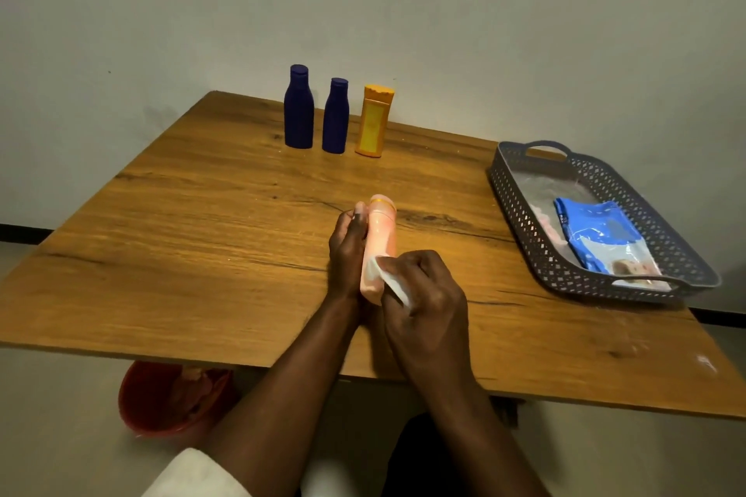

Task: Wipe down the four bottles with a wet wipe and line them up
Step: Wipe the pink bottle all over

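Note:
My left hand (346,250) grips a pink bottle (381,232) from its left side, holding it over the middle of the wooden table (181,238) with the cap pointing away from me. Pressed against the bottle's lower part is a white wet wipe (389,279), pinched in my right hand (426,295). At the far edge of the table three bottles stand upright in a row: a tall dark blue bottle (299,109), a shorter dark blue bottle (336,117) and an orange-yellow bottle (374,121).
A grey perforated tray (520,206) sits at the table's right side and holds a blue wet-wipe pack (593,234). A red bucket (161,399) stands on the floor under the near left edge. A pale wall rises right behind the table.

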Action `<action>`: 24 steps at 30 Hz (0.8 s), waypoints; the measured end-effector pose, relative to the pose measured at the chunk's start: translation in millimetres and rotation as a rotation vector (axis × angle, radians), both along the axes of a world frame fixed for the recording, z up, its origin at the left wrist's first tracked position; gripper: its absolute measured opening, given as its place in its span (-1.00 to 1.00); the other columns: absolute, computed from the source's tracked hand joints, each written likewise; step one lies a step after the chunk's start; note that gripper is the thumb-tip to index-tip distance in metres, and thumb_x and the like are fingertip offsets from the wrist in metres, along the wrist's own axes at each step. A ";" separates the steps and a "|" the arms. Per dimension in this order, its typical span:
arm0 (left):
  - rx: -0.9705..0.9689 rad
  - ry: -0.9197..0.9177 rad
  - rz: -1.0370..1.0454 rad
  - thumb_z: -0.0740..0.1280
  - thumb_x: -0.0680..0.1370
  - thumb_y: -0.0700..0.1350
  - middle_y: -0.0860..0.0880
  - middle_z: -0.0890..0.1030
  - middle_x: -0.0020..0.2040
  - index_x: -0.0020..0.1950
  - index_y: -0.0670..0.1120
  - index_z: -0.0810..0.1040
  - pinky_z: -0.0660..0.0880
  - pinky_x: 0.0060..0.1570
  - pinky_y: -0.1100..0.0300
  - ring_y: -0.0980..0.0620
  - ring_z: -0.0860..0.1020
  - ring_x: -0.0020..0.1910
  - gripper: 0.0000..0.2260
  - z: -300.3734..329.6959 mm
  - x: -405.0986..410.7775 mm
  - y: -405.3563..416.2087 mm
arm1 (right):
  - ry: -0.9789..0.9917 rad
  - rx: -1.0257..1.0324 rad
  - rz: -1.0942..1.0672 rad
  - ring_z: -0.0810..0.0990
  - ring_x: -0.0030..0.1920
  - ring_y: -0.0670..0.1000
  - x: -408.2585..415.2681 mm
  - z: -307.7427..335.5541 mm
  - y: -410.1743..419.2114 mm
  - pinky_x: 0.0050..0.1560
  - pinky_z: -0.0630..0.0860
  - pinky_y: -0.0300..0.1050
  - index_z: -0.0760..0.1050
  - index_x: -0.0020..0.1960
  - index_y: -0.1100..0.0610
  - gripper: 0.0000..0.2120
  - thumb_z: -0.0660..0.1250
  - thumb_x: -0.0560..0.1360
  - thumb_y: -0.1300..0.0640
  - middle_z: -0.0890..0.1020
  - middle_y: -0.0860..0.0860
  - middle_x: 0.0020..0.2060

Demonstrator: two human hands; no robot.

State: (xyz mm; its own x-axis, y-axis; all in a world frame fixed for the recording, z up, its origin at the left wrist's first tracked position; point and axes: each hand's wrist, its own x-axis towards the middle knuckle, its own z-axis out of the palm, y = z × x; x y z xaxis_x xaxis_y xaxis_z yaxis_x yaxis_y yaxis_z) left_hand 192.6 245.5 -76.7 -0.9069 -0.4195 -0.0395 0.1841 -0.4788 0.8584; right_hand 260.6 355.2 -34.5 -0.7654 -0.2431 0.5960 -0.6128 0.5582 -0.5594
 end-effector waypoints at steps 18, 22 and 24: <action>0.221 -0.019 -0.212 0.39 0.44 0.04 -0.26 0.52 -0.07 0.11 -0.20 0.48 0.50 -0.12 0.04 -0.16 0.55 -0.16 -0.62 6.5 9.1 -3.8 | 0.005 0.248 0.001 0.54 -0.11 0.08 -22.4 0.8 -3.6 -0.32 0.49 -0.05 0.64 0.08 0.10 -0.72 0.50 0.37 0.20 0.54 0.06 -0.11; 0.096 -0.031 -0.184 0.30 0.51 0.08 -0.32 0.61 -0.10 0.11 -0.25 0.52 0.59 -0.22 0.02 -0.23 0.65 -0.24 -0.59 4.4 4.5 -4.2 | 0.050 0.368 -0.001 0.57 -0.11 0.10 2.5 -10.2 8.6 -0.37 0.53 -0.05 0.66 0.01 0.08 -0.60 0.62 0.19 0.21 0.60 0.07 -0.09; 0.129 -0.047 -0.255 0.27 0.51 0.14 -0.27 0.62 -0.12 0.21 -0.30 0.46 0.59 -0.24 0.07 -0.18 0.65 -0.25 -0.47 5.8 6.3 -1.6 | 0.069 0.350 -0.017 0.58 -0.10 0.10 -3.5 -6.2 14.1 -0.33 0.53 -0.08 0.67 0.00 0.09 -0.64 0.58 0.21 0.23 0.61 0.08 -0.08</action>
